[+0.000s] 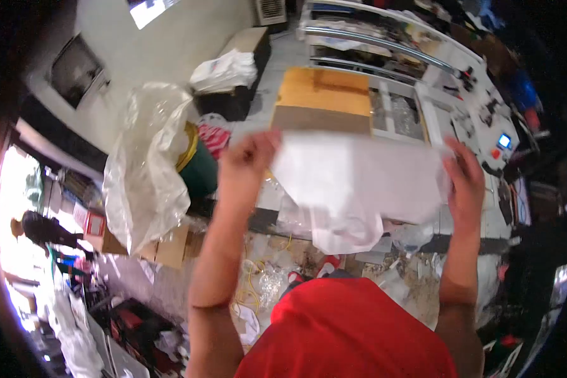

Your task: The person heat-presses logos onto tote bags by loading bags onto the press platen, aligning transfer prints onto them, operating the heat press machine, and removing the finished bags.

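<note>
A white bag [365,170] hangs stretched out in front of me, slightly blurred by motion. A loop that looks like its handle dangles at the lower edge. My left hand [253,157] is closed on the bag's upper left corner. At the opposite end, my right hand [465,179] grips its right edge between thumb and fingers. Behind the bag, a cardboard sheet [321,94] lies on the work surface, its near part hidden.
A machine with metal rollers [378,44] stands at the back, with a lit control panel [504,141] at right. Left are a large clear plastic bag [146,170], a green bin [199,165] and a white pile [225,70]. Another person [41,228] is far left. Scraps litter the floor.
</note>
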Tool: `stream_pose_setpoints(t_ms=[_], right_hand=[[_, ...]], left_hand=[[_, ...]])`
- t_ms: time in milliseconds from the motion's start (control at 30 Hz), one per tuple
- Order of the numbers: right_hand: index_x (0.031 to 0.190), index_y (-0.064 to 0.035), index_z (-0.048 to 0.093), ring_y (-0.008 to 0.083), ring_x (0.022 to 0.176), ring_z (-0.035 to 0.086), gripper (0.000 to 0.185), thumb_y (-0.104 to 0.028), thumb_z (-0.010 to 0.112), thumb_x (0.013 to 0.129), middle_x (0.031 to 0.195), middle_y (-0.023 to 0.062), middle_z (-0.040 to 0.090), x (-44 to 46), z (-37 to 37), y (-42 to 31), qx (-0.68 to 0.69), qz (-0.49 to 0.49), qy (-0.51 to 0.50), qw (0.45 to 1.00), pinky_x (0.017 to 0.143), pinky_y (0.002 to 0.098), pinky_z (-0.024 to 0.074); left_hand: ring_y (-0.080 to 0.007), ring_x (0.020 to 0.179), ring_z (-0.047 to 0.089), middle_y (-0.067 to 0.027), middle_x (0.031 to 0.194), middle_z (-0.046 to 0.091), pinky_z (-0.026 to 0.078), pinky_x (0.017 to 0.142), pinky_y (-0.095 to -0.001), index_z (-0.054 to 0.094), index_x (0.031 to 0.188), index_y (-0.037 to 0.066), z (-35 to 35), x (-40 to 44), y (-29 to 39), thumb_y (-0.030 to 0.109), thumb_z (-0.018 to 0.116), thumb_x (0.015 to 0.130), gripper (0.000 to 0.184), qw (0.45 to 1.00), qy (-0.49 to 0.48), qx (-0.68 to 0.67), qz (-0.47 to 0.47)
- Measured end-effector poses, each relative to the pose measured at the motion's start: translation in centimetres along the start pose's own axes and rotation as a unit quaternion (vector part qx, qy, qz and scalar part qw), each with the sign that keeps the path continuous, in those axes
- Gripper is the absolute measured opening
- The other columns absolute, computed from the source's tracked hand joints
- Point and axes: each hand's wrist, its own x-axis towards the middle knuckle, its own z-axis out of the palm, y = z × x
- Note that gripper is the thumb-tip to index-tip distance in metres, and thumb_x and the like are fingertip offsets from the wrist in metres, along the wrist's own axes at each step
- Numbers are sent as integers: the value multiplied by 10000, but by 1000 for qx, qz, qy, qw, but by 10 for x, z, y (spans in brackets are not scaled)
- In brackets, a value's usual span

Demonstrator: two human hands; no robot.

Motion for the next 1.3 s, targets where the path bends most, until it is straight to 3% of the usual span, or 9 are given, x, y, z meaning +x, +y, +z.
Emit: stream_pose_setpoints(t_ms=[133,267,400,467,500,567,633,967,1300], right_hand=[[1244,-50,657,116,1011,594,301,-179,605,978,1146,36,670,154,21,5,66,-37,-55,996,914,246,435],[1381,-104,538,62,900,558,411,-19,564,980,1276,49,638,181,41,-121,-37,-561,222,797,835,197,470],[1078,-42,661,242,907,660,160,-141,594,972,1006,137,700,196,62,-57,-147,-489,284,812,844,359,504],[1051,-35,669,351,926,676,172,-153,613,938,976,190,694,221,87,56,-204,-374,210,880,851,451,519],[1073,-42,654,370,941,673,202,-143,613,903,1022,214,683,213,104,118,-302,-142,101,937,832,486,522],[968,-40,705,393,916,673,184,-128,608,838,926,210,698,167,118,266,-482,31,-174,858,800,505,527],[1017,-50,720,409,888,656,227,-111,582,848,911,196,695,75,122,354,-382,-19,-99,919,779,507,519],[1030,-44,652,371,895,572,150,-63,610,888,926,154,619,23,128,329,-357,-111,49,926,802,450,459],[990,-61,654,341,854,566,216,-7,652,781,903,128,610,23,123,321,-356,-141,43,923,772,444,453]], left_hand=[[-76,741,566,-13,831,671,466,680,-263,732,1059,46,31,134,56,243,605,969,251,962,69,163,206],[-147,690,564,-51,760,615,464,640,-325,617,906,-2,21,191,150,166,539,958,192,769,228,247,543],[-301,718,540,-108,738,531,426,668,-404,547,755,54,27,211,132,17,540,833,86,547,328,355,683],[-366,828,603,-157,818,607,429,708,-530,605,830,24,40,243,2,120,545,845,114,660,230,497,515],[-376,1025,614,-194,984,639,447,849,-587,666,989,32,43,252,-82,213,540,885,243,701,47,691,170],[-370,1249,543,-182,1318,575,378,1011,-665,582,1345,179,26,227,-290,267,557,886,469,740,-209,638,-50],[-371,1250,537,-145,1331,576,323,1005,-710,486,1441,299,22,139,-304,236,549,894,554,765,-243,581,-131],[-257,718,576,-26,646,543,388,927,-443,649,1247,71,3,85,-324,118,589,773,480,899,-65,412,132],[-241,691,598,-35,690,598,398,943,-444,671,1143,84,1,83,-339,58,574,715,439,906,-24,399,141]])
